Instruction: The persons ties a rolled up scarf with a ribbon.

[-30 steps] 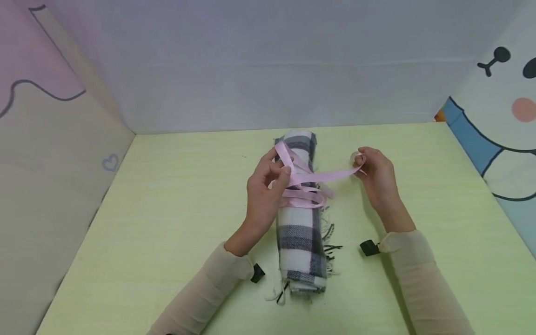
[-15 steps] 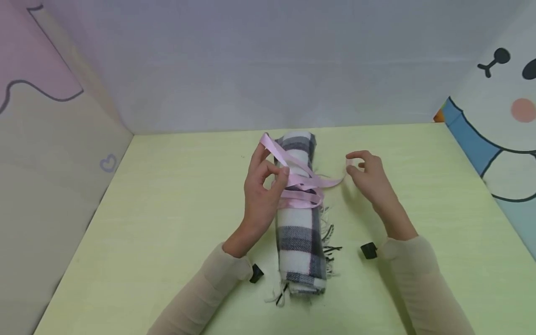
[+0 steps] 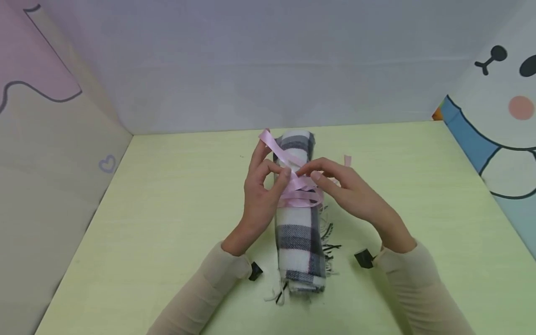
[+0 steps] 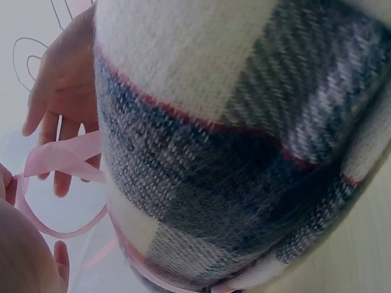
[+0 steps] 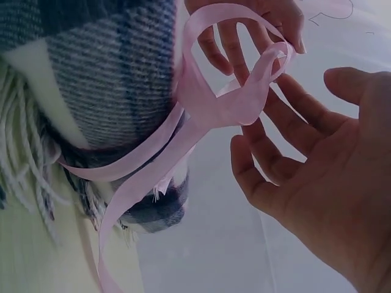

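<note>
A rolled plaid scarf [image 3: 299, 237] in white, grey and black lies lengthwise on the table, fringe showing along its right side. Pink ribbon [image 3: 298, 197] wraps around its middle. My left hand [image 3: 263, 190] pinches the ribbon between thumb and index finger, and a loop of it runs over the raised fingers. Over the scarf from the right comes my right hand [image 3: 353, 191], its fingertips at the ribbon crossing. The right wrist view shows these fingers [image 5: 293, 131] loosely spread against the ribbon loop [image 5: 229, 113], not curled round it. One ribbon end [image 3: 347, 160] sticks out beyond the right hand.
The pale yellow-green table [image 3: 176, 209] meets a plain light wall [image 3: 268, 65] at the back. Printed panels stand left and right, the right one with a cartoon face [image 3: 502, 93]. Small black blocks [image 3: 363, 258] hang at both sleeve cuffs.
My right hand has let go of the ribbon end and moved left onto the ribbon crossing. The left hand's fingers have lifted and spread the loop a little; its pinch stays in place.
</note>
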The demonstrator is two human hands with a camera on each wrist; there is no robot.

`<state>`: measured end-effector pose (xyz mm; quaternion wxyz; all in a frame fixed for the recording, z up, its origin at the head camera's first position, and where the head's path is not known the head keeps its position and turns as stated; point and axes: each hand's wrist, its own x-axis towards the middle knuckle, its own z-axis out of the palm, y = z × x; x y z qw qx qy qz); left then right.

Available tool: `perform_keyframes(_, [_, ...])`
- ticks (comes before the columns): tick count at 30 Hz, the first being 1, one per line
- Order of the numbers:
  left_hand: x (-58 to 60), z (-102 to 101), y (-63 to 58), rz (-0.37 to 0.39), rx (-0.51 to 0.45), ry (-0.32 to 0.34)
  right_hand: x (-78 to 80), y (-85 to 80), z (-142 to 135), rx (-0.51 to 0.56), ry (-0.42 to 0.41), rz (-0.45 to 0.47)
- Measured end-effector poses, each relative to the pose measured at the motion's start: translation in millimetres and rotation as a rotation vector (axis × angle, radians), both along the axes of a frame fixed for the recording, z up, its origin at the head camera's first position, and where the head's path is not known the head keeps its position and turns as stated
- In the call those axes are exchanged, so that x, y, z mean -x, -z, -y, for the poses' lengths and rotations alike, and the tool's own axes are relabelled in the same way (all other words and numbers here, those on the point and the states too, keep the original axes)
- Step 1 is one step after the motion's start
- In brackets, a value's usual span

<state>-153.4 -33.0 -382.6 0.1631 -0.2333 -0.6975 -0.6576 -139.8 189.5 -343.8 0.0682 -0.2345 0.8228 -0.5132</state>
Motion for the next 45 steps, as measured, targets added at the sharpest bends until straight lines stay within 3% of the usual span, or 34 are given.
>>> perform_keyframes(7, [-0.9, -2.5, 0.1, -0.002, -0.021, 0.028, -0.5, 5.2, 6.7, -0.017, -0.078, -0.06])
perform_keyframes(14, [-2.5, -4.4, -2.0, 0.007, -0.019, 0.038, 0.0, 6.5, 12.6, -0.009, -0.07, -0.267])
perform_keyframes(17, [-2.6, -4.9, -2.4, 0.008, -0.017, 0.045, 0.7, 5.6, 12.3, -0.037, -0.078, -0.315])
perform_keyframes(30, [-2.0, -5.7, -5.5, 0.01, -0.01, 0.032, 2.5, -3.8, -2.0, -0.236, -0.124, -0.229])
perform_keyframes(39, [-0.3, -6.6, -2.9, 0.006, -0.022, 0.028, 4.8, -2.9, -1.8, -0.248, -0.067, -0.286])
perform_keyframes(45, [-1.9, -7.0, -2.9, 0.002, -0.007, 0.022, 5.2, -5.8, -0.8, -0.29, -0.006, -0.379])
